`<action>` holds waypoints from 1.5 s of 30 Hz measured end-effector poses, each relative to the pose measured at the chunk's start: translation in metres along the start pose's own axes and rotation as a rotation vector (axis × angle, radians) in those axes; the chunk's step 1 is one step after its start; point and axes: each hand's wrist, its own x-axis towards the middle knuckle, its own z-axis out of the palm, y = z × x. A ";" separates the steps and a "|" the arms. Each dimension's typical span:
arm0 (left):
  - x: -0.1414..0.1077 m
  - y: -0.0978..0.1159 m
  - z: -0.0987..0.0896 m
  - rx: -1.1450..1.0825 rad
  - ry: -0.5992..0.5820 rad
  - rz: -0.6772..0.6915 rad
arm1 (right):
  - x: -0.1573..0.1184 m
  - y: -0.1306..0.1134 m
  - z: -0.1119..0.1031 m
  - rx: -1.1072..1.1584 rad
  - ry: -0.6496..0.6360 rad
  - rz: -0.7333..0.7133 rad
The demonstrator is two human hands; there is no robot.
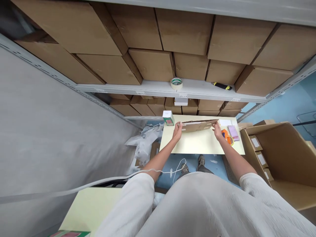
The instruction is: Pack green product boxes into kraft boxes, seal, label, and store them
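Between my two hands a flattened cardboard box [197,126] is held tilted above a pale yellow table [195,144]. My left hand [177,131] grips its left end, fingers closed on the edge. At the other end my right hand [217,130] pinches the cardboard near its upper corner. Close by my right wrist lies an orange tape dispenser [225,135] with a roll of tape. A small white and green box [168,118] stands at the table's back left corner, near my left hand.
Shelves of brown cartons [185,33] rise behind the table. On one shelf lie a tape roll [176,83] and a utility knife [222,86]. A large open carton [283,154] with small boxes stands right. Plastic bags [145,141] lie left; a white cable [103,181] crosses low.
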 end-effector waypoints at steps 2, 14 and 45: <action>-0.004 0.001 -0.003 -0.003 -0.008 0.013 | -0.005 -0.002 -0.002 0.107 -0.017 0.031; -0.016 -0.005 -0.006 0.014 -0.048 0.010 | -0.024 -0.010 -0.012 0.190 -0.089 0.120; -0.028 0.004 0.013 -0.094 -0.189 0.161 | -0.015 -0.003 -0.020 0.302 -0.209 0.117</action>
